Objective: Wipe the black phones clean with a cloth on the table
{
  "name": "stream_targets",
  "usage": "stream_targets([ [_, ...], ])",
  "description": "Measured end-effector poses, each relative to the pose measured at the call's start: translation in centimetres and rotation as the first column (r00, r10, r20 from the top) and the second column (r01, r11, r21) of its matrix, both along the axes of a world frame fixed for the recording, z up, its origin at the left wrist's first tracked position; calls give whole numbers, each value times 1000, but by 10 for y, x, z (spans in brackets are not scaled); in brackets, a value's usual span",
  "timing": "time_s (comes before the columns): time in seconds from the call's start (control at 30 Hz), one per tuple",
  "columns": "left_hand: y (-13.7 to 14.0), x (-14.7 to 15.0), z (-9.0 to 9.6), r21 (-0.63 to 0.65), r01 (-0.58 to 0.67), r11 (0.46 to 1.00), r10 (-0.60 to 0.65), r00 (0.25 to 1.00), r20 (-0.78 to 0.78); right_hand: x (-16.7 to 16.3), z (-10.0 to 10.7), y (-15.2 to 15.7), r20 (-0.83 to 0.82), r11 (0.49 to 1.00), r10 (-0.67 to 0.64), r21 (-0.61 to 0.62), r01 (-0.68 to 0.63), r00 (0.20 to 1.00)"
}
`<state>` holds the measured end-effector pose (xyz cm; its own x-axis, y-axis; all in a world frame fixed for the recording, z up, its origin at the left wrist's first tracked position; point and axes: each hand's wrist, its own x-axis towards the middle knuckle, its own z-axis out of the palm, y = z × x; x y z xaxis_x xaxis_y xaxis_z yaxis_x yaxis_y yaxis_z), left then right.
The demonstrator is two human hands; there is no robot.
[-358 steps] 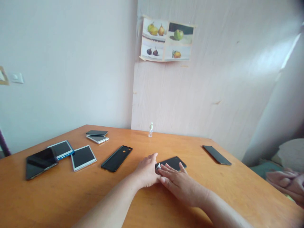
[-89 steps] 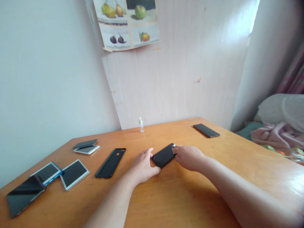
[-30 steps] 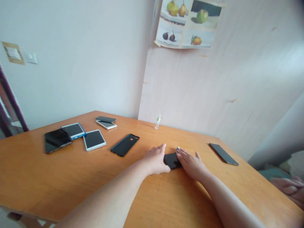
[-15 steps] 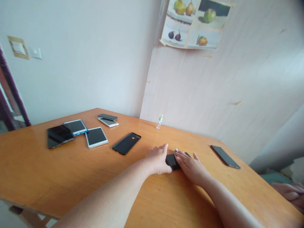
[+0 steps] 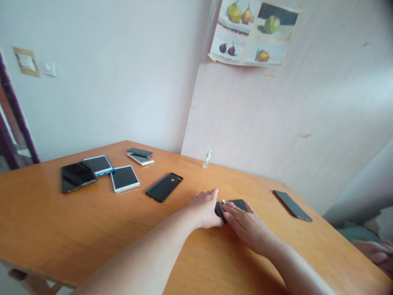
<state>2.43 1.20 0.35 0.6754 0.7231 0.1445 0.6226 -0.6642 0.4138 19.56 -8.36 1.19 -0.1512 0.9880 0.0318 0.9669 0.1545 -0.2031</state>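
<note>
A dark smartphone (image 5: 239,203) lies flat on the wooden table, partly covered by both hands. My left hand (image 5: 206,209) grips its left end between thumb and fingers. With fingers laid together, my right hand (image 5: 241,219) presses a small whitish cloth (image 5: 223,202) against the phone's surface; most of the cloth is hidden under the fingers. Left of my left hand lies an empty black phone case (image 5: 164,187) with its inside facing up. A small clear spray bottle (image 5: 206,159) with a pale green top stands upright beyond the hands.
Several devices lie at the left of the table (image 5: 101,229): a black tablet (image 5: 77,176), a blue-edged one (image 5: 100,164), a white one (image 5: 125,178) and two phones (image 5: 140,155). Another dark phone (image 5: 292,205) is near the right edge. Walls border the far sides.
My right hand has slid left along the phone with the cloth, uncovering more of its right end. My left hand keeps its grip. The view has shifted slightly.
</note>
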Motion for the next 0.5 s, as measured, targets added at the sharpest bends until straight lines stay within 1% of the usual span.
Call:
stream_targets([
  [0.03,0,0,-1,2,2,1000,-2,1000,1,11,-3,3,33,997,-82,13,81,996],
  [0.1,1,0,-2,2,10,1000,-10,1000,4,32,-8,8,97,972,-234,35,231,967],
  [0.13,1,1,-2,2,12,1000,-12,1000,6,39,-10,10,124,959,-283,40,280,951],
  [0.2,1,1,-3,1,12,1000,-12,1000,10,43,-12,11,157,948,-317,43,314,935],
  [0.27,1,1,-3,8,15,1000,-15,1000,16,32,-8,6,147,965,-262,39,259,954],
  [0.3,1,1,-3,15,15,1000,-15,1000,19,22,-4,2,123,979,-203,30,201,971],
  [0.37,1,1,-3,28,15,999,-15,1000,23,0,5,-8,45,999,-44,-7,45,998],
  [0.43,1,0,-2,40,15,999,-16,999,30,-14,13,-17,-20,996,73,-44,-74,997],
  [0.47,1,0,-1,43,18,999,-20,999,32,-16,16,-20,-33,994,96,-55,-98,995],
  [0.5,1,-1,-1,45,23,999,-24,999,30,-14,17,-20,-28,994,93,-59,-94,995],
])
